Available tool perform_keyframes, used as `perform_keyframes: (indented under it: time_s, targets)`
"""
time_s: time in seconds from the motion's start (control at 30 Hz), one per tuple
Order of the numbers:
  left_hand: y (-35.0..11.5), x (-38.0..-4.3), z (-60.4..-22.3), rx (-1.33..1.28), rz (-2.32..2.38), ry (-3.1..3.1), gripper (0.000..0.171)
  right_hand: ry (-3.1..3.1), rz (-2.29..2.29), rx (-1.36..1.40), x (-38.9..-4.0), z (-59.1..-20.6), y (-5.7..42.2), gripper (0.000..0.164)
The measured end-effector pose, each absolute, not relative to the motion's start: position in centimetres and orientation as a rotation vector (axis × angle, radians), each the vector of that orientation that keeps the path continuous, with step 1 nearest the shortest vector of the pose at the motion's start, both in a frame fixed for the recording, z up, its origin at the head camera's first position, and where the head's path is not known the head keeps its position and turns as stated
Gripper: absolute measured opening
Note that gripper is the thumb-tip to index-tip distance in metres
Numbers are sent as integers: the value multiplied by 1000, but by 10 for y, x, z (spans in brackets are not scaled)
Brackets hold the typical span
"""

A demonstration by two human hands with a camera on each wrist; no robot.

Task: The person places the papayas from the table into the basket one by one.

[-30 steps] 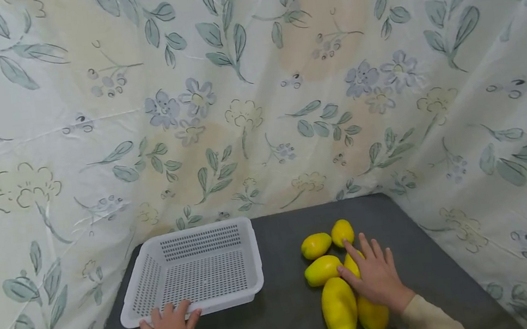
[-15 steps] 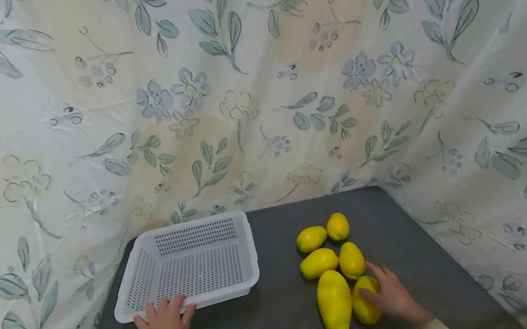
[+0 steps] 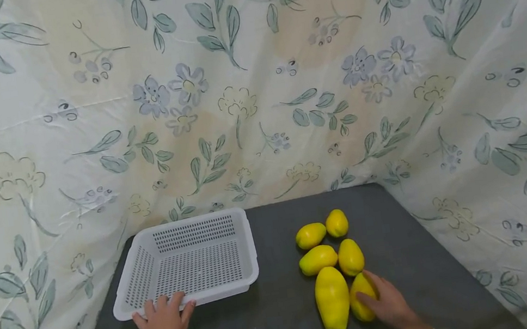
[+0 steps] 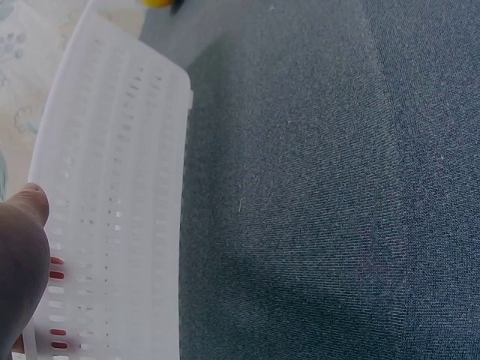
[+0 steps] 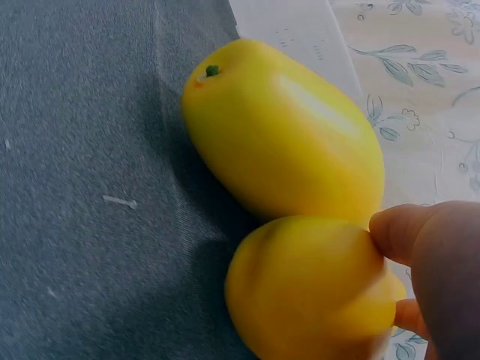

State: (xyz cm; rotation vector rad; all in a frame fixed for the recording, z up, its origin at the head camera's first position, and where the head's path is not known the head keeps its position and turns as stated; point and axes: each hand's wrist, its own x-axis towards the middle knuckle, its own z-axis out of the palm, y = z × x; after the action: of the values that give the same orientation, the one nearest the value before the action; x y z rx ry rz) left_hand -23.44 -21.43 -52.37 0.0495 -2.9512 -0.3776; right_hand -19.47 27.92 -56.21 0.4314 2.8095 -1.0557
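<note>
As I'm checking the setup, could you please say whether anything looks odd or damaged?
One small pale scrap on the dark table, near the fruits, looks stray. Little else stands out: the basket sits upright, and I see no spill or clear damage.

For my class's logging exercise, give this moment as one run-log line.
left hand: grips basket | right hand: holds fruit | table: five more fruits

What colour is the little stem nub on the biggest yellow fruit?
Dark green; the stem nub shows best in the right wrist view.
</note>
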Motion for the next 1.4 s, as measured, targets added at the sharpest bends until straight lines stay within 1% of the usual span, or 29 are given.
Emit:
perform_keyframes:
  time_s: [0.3,0.43,0.53,0.67,0.8,0.9,1.13,1.4]
  targets:
    - [-212,-232,-521,59,-378,-2943,44,2830,-1115,375,-194,-563,276,78]
    - [-211,-231,-522,68,-376,-2958,46,2829,-1182,413,-192,-562,277,78]
    - [-211,-231,-522,63,-360,-2960,47,2784,-1291,458,-190,-543,278,76]
    - [-211,-232,-522,62,-344,-2954,47,2805,-1380,384,-193,-498,281,68]
    - [-213,-233,-523,56,-349,-2947,48,2871,-1426,255,-197,-464,285,67]
    - [-213,-232,-523,46,-356,-2947,47,2881,-1458,217,-202,-447,288,69]
    - [-213,-232,-524,51,-367,-2948,45,2885,-1475,215,-212,-427,283,70]
    - [-213,-232,-525,42,-350,-2933,43,2875,-1482,192,-215,-424,271,69]
